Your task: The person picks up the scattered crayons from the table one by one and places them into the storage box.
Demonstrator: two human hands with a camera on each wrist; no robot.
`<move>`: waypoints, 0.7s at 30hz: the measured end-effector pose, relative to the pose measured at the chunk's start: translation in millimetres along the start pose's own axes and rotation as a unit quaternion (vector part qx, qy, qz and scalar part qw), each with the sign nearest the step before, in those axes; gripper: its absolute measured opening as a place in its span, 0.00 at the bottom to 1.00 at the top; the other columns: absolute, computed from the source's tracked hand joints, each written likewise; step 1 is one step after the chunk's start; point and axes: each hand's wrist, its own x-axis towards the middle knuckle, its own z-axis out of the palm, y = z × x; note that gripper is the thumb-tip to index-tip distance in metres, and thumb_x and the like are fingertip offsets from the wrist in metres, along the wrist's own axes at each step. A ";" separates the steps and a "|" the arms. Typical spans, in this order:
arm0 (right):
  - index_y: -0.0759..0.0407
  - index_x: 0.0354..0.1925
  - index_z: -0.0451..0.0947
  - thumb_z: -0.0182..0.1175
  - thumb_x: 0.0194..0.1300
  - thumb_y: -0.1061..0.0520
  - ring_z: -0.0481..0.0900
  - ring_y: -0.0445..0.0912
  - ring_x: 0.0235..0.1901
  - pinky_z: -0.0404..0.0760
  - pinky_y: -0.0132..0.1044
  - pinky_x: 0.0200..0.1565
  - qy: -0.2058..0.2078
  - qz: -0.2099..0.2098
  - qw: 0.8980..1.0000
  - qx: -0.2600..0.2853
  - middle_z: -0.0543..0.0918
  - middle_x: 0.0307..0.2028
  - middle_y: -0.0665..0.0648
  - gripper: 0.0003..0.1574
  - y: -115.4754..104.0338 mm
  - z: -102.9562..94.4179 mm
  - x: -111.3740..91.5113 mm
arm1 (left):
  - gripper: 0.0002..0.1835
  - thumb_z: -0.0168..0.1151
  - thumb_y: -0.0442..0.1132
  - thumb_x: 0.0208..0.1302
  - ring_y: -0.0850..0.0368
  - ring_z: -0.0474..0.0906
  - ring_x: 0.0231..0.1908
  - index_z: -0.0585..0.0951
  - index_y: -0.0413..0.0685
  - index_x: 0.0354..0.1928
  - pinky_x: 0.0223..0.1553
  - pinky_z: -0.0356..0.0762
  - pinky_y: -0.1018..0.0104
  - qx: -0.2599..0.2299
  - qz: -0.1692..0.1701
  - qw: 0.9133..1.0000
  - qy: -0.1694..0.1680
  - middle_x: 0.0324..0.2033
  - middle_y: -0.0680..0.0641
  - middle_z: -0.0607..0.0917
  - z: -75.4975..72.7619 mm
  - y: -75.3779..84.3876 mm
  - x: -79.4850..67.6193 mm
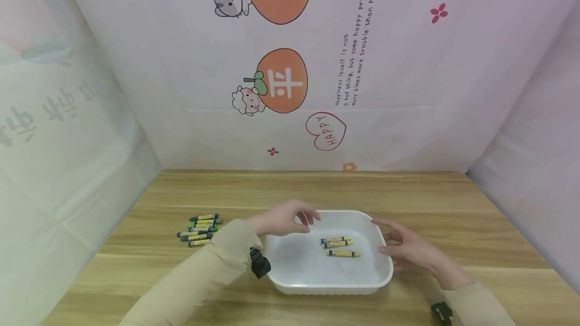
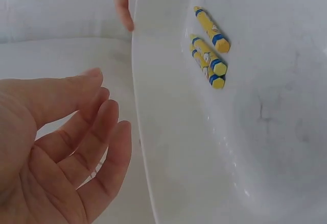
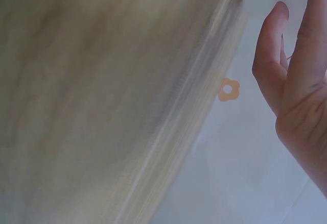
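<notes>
My left hand [image 1: 285, 218] hovers over the left part of a white plastic tray [image 1: 331, 286], fingers loosely bent and nothing between them. In the left wrist view its thumb and fingertips are apart from each other beside the tray's rim. Three yellow crayons [image 1: 343, 254] with dark blue bands lie inside the tray, two of them side by side. At the tray's right side, my right hand [image 1: 410, 248] holds the rim, its thumb over the inner edge and other fingers along the outside. The right wrist view shows only part of this hand [image 3: 301, 71].
A group of several green crayons [image 1: 201, 228] with yellow wrappers lies on the wooden table [image 1: 421, 195], left of the tray. Printed white cloth [image 1: 385, 135] stands up behind the table and along both sides.
</notes>
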 end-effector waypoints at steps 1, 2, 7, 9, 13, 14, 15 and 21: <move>0.65 0.71 0.41 0.62 0.61 0.61 0.82 0.54 0.41 0.83 0.53 0.40 0.000 0.000 1.000 -0.001 0.58 0.58 0.85 0.52 0.2 0.0 0.1 | 0.16 0.62 0.32 0.62 0.62 0.78 0.43 0.79 0.44 0.53 0.46 0.76 0.72 -0.001 0.003 1.000 0.004 0.46 0.45 0.83 -1.6 -2.3 -3.8; 0.65 0.71 0.40 0.62 0.61 0.61 0.82 0.54 0.41 0.83 0.53 0.40 0.000 0.000 1.000 -0.001 0.57 0.58 0.85 0.52 0.3 0.1 0.3 | 0.16 0.61 0.31 0.62 0.61 0.78 0.43 0.79 0.43 0.53 0.46 0.77 0.71 -0.002 0.005 1.000 0.008 0.46 0.44 0.83 -3.2 -4.6 -7.8; 0.66 0.71 0.40 0.61 0.61 0.61 0.82 0.54 0.41 0.83 0.53 0.40 -0.002 0.000 1.000 -0.001 0.58 0.58 0.85 0.51 0.6 -0.4 1.0 | 0.16 0.60 0.31 0.63 0.55 0.78 0.43 0.78 0.41 0.54 0.45 0.78 0.68 -0.011 0.009 0.999 0.034 0.43 0.43 0.82 -10.3 -16.9 -25.5; 0.66 0.71 0.40 0.61 0.62 0.61 0.82 0.54 0.41 0.83 0.53 0.40 -0.004 -0.001 1.000 -0.001 0.58 0.57 0.84 0.51 0.6 -1.0 1.0 | 0.16 0.60 0.30 0.63 0.55 0.78 0.43 0.78 0.41 0.53 0.45 0.79 0.68 -0.015 0.006 0.999 0.045 0.43 0.43 0.82 -12.6 -20.5 -31.7; 0.65 0.71 0.40 0.61 0.62 0.61 0.82 0.53 0.41 0.83 0.53 0.40 -0.004 -0.002 1.000 -0.001 0.58 0.58 0.85 0.51 1.0 -1.2 1.0 | 0.16 0.60 0.30 0.63 0.54 0.79 0.44 0.78 0.40 0.53 0.45 0.79 0.66 -0.024 -0.007 0.998 0.066 0.43 0.43 0.82 -15.2 -26.1 -46.6; 0.65 0.71 0.40 0.61 0.62 0.61 0.82 0.53 0.42 0.82 0.54 0.40 -0.004 -0.002 1.000 -0.001 0.58 0.58 0.85 0.51 1.3 -1.1 1.0 | 0.16 0.60 0.31 0.63 0.54 0.78 0.44 0.78 0.41 0.53 0.45 0.79 0.66 -0.027 -0.015 0.997 0.069 0.43 0.43 0.82 -15.5 -27.5 -51.1; 0.65 0.71 0.40 0.61 0.62 0.61 0.82 0.53 0.42 0.82 0.54 0.40 -0.004 -0.001 1.000 -0.001 0.58 0.58 0.85 0.51 1.6 -1.0 1.0 | 0.16 0.60 0.32 0.63 0.55 0.78 0.44 0.78 0.42 0.53 0.45 0.79 0.66 -0.029 -0.021 0.997 0.074 0.43 0.44 0.82 -15.6 -29.4 -55.7; 0.64 0.71 0.40 0.61 0.62 0.61 0.82 0.53 0.42 0.83 0.53 0.40 0.001 0.002 1.000 -0.004 0.57 0.59 0.85 0.51 1.8 -0.3 0.6 | 0.15 0.61 0.36 0.63 0.55 0.78 0.44 0.79 0.44 0.52 0.43 0.79 0.68 -0.025 -0.045 0.993 0.107 0.43 0.47 0.82 -15.3 -48.2 -88.0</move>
